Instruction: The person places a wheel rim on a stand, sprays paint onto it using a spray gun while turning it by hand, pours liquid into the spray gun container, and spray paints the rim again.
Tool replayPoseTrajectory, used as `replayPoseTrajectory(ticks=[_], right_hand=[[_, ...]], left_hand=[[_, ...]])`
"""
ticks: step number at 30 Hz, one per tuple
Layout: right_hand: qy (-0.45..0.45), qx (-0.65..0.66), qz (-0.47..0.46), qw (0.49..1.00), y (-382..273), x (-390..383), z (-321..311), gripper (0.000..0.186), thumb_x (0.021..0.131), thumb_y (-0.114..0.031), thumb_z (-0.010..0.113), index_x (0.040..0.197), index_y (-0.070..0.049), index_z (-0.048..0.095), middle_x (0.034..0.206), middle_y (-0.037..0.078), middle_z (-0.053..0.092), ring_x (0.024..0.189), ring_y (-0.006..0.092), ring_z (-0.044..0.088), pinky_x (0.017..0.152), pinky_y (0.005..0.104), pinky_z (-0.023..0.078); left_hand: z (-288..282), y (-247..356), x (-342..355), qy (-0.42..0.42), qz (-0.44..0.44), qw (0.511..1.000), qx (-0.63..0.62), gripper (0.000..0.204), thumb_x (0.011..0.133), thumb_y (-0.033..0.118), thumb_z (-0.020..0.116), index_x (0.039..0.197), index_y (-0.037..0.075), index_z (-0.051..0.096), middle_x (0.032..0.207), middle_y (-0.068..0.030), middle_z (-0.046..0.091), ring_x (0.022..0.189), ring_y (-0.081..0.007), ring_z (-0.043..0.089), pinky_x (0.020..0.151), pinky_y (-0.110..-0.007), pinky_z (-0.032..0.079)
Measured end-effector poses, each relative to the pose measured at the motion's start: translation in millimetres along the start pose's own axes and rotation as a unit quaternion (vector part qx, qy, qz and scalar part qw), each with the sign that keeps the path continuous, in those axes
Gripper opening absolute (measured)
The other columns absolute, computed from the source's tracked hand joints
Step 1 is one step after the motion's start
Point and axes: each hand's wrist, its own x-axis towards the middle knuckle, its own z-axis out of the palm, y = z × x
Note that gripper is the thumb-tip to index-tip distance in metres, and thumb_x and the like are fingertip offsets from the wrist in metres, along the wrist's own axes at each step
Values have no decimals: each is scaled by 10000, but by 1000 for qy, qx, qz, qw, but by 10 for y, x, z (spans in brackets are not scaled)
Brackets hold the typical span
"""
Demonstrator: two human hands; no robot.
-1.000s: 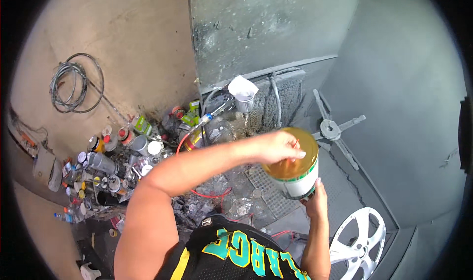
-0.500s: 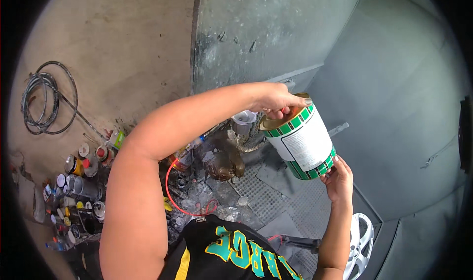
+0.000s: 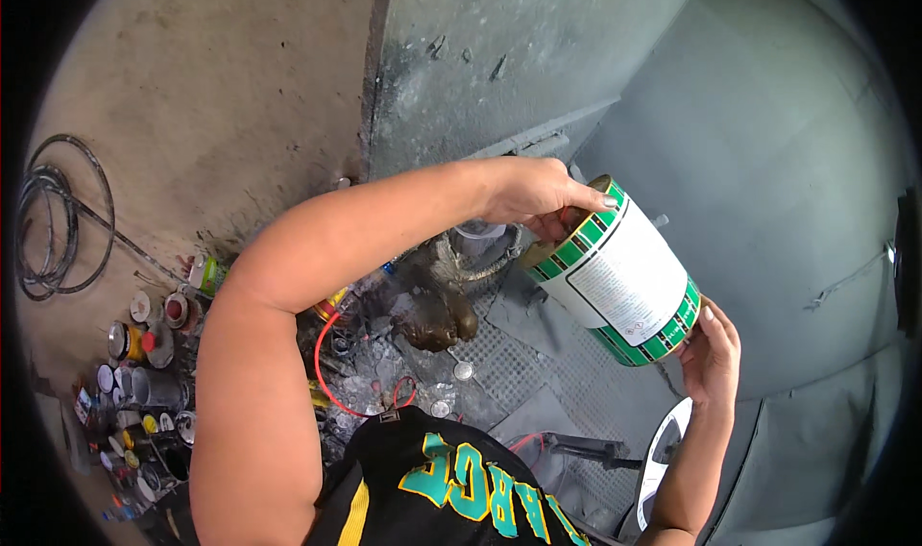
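A round metal paint can (image 3: 629, 275) with a white label and green bands is held up right of centre, its top end tilted to the upper left. My left hand (image 3: 540, 198) grips the top rim, the thumb on the outer side and the fingers curled over the edge; part of these fingers is hidden. At the lower end, my right hand (image 3: 711, 359) cups the can's base, with fingers partly out of sight behind it. What is inside the can does not show.
Several tins and jars (image 3: 158, 388) crowd the floor at left, below a coiled black hose (image 3: 69, 221). A red hose (image 3: 321, 362) loops near a dark brown lump (image 3: 430, 317). Grey walls (image 3: 740, 162) stand ahead and right. A silver wheel (image 3: 661, 455) lies behind my right forearm.
The can has moved right and slightly down in view, leaning a little more, with both hands still on it. The floor things at left have shifted left and down in the picture.
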Motion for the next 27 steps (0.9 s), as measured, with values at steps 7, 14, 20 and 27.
replayPoseTrajectory(ticks=[7, 14, 20, 27], right_hand=[[11, -28, -35, 999, -268, -129, -17, 586, 925, -279, 625, 1289, 163, 506, 887, 39, 599, 743, 60, 530, 658, 224, 521], [25, -41, -60, 997, -460, -218, -35, 573, 931, -259, 622, 1291, 170, 497, 989, 114, 658, 778, 100, 623, 674, 247, 558], [26, -58, -69, 996, -550, -259, -88, 606, 939, -266, 606, 1335, 170, 463, 1062, 166, 664, 838, 136, 673, 683, 262, 581], [-14, -91, -62, 994, -627, -287, -216, 628, 956, -336, 574, 1353, 140, 473, 1168, 188, 639, 1004, 201, 656, 797, 322, 567]], left_hand=[[101, 160, 27, -22, 10, 1000, 2, 427, 998, 374, 572, 1078, -33, 676, 945, -104, 684, 864, -180, 670, 830, -344, 550], [203, 223, 65, -40, 20, 999, -11, 417, 993, 387, 578, 1051, -11, 686, 903, -69, 680, 847, -154, 653, 821, -324, 530], [250, 204, 95, -52, 39, 998, -19, 433, 990, 404, 579, 1052, -10, 689, 932, -74, 681, 834, -156, 646, 826, -327, 530], [298, 245, 93, -61, 48, 997, -13, 464, 987, 415, 585, 1071, -33, 676, 954, -97, 686, 856, -174, 663, 818, -338, 542]])
